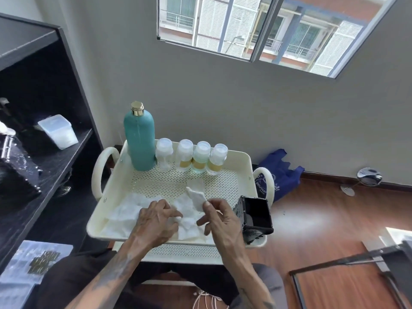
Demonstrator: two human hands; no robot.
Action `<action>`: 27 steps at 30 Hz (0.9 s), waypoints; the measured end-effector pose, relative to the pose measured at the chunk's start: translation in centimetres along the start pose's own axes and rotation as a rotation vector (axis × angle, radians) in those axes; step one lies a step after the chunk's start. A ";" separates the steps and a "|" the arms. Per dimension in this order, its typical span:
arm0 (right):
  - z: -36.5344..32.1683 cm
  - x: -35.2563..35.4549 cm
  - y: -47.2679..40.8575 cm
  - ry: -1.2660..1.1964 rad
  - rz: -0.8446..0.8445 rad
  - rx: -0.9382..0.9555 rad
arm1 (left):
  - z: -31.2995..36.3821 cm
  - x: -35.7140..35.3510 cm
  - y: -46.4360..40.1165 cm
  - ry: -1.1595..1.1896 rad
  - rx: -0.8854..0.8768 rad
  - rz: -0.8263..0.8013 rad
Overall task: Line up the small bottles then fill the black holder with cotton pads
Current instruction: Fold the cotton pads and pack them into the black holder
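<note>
I am looking down on a cream tray (243,162) standing by a grey wall, wood floor (323,217) lying to its right. Four small bottles (192,157) are standing in a row beside a teal bottle (139,139). My left hand (156,221) is pinching a pad in the cotton pile (124,211); my right hand (219,219) is pinching one pad (196,198) raised. The black holder (256,216) is sitting at the tray's right edge.
</note>
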State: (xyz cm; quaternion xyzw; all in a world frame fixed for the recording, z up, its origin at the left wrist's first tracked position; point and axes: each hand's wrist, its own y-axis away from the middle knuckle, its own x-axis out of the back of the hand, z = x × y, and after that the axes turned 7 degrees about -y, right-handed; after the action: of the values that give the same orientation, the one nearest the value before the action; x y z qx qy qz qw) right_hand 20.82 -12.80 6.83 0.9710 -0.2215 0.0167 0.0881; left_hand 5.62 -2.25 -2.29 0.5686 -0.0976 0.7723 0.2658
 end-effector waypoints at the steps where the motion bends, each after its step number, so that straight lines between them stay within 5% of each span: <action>1: -1.4 0.8 0.7 -0.043 0.004 0.028 | -0.1 -0.1 0.0 0.001 0.001 -0.006; 5: -5.7 6.2 2.2 -0.047 0.155 0.191 | -0.3 0.0 0.2 0.069 -0.028 0.057; 9: -6.4 10.7 2.5 0.259 0.280 0.418 | 1.6 1.1 1.1 0.170 -0.165 0.402; 12: -4.7 12.0 1.7 0.502 0.277 0.504 | 5.9 2.5 0.8 0.273 -0.370 0.325; 19: -1.5 11.7 -1.5 1.051 0.043 0.588 | 14.2 1.8 -1.5 0.589 -0.432 -0.025; 27: -2.7 11.8 -6.3 1.579 -0.450 0.495 | 13.5 0.3 -1.6 0.654 -0.364 0.004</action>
State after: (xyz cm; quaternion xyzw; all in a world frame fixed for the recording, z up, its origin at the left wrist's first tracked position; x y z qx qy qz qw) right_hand 34.22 -11.79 9.28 0.6869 0.1128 0.7180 0.0033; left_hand 17.57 -7.00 2.24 0.2351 -0.1443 0.8837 0.3782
